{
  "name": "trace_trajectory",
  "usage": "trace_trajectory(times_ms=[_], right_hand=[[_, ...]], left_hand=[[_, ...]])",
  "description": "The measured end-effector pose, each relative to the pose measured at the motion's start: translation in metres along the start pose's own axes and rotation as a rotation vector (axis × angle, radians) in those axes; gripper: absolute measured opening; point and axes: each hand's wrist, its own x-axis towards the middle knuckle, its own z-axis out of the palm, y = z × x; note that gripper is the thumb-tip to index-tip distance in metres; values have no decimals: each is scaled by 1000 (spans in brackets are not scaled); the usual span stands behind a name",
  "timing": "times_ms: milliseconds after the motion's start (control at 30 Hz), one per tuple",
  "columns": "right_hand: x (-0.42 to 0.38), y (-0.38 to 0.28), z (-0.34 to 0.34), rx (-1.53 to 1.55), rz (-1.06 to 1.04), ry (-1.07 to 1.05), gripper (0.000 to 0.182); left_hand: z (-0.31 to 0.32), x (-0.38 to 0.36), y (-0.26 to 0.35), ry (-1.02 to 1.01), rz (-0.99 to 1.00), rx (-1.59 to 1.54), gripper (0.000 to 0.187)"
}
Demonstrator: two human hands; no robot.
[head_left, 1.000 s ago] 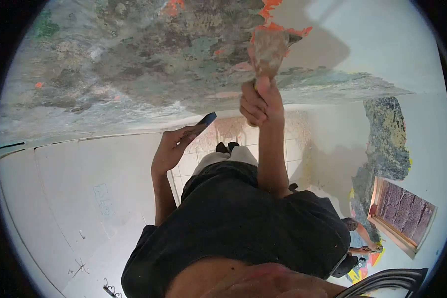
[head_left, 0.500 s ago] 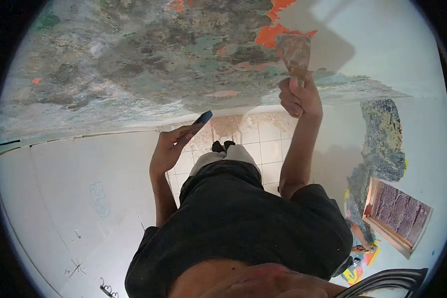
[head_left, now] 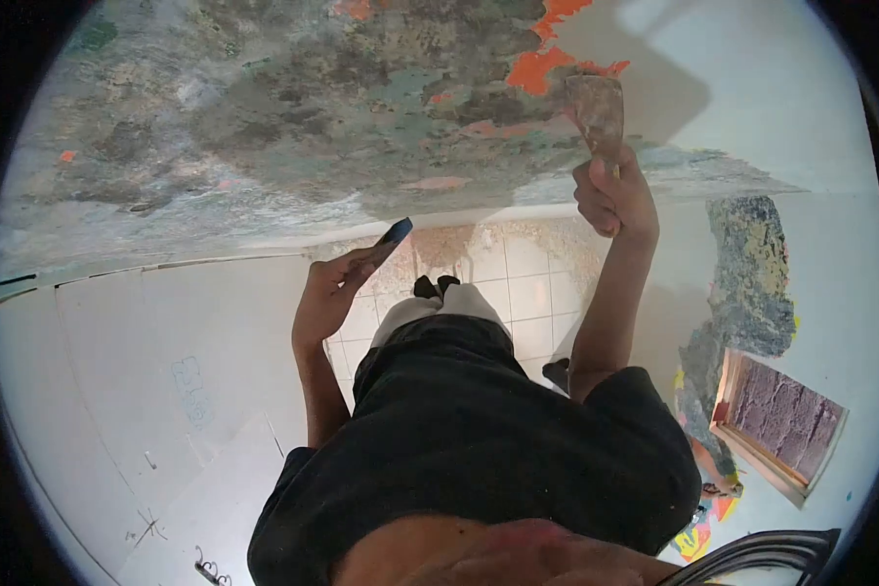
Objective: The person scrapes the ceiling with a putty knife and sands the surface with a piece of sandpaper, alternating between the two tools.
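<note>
In the head view, my right hand (head_left: 615, 195) is closed round the handle of a paint scraper (head_left: 598, 105). Its wide, dusty blade points up over the wall (head_left: 313, 107), its edge close to the border between orange paint (head_left: 537, 70) and smooth pale paint (head_left: 752, 88). The wall left of the blade is rough, stripped to mottled grey and green. Lower and to the left, my left hand (head_left: 327, 298) grips a slim dark object (head_left: 397, 232) with a bluish face, apart from the scraper. I cannot tell what kind of thing it is.
Pale dust and scrapings (head_left: 444, 246) lie on the tiled floor (head_left: 527, 298) at the wall's foot. On the right, a wooden-framed opening (head_left: 786, 420) sits in a partly stripped wall. Another person's hand (head_left: 721, 486) shows below it. Black cables (head_left: 762, 559) cross the bottom right.
My right hand and the scraper have shifted a little to the right, away from the orange patch. My left hand has stayed nearly still with its dark object.
</note>
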Motion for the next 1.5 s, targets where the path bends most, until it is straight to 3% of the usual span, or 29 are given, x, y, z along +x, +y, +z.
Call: trace_trajectory(times_ms=[67, 133, 300, 400, 500, 633, 700, 800, 900, 1000, 1100, 1500], right_hand=[[9, 0, 1, -163, 27, 72, 44], [6, 3, -2, -239, 36, 104, 48], [9, -5, 3, -120, 30, 17, 18], [14, -6, 5, -137, 56, 24, 20], [1, -8, 6, -243, 41, 181, 20], [2, -13, 11, -240, 76, 141, 19], [5, -13, 7, -216, 60, 102, 17], [-5, -14, 12, -200, 3, 254, 14], [-2, -27, 11, -329, 98, 207, 12], [-9, -29, 26, -389, 112, 396, 15], [-5, -29, 15, -317, 70, 170, 18], [-12, -31, 7, -339, 72, 247, 19]], left_hand=[[4, -4, -4, 3, 26, -45, 26], [5, -6, -4, -23, -14, -5, 26], [0, -7, 0, 1, 31, -80, 28], [1, -9, 0, 6, 19, -70, 29], [-1, -11, -1, 18, 11, -93, 28], [-7, -13, -1, 14, -75, 22, 28], [-3, -13, -1, 26, -15, -14, 28], [-7, -9, 0, 56, 8, -52, 28], [-6, -12, -6, 56, -27, -69, 27], [-1, -9, -5, 46, -29, -64, 27], [-2, -5, -6, 38, 0, -44, 27], [1, -5, -5, 42, 16, -92, 28]])
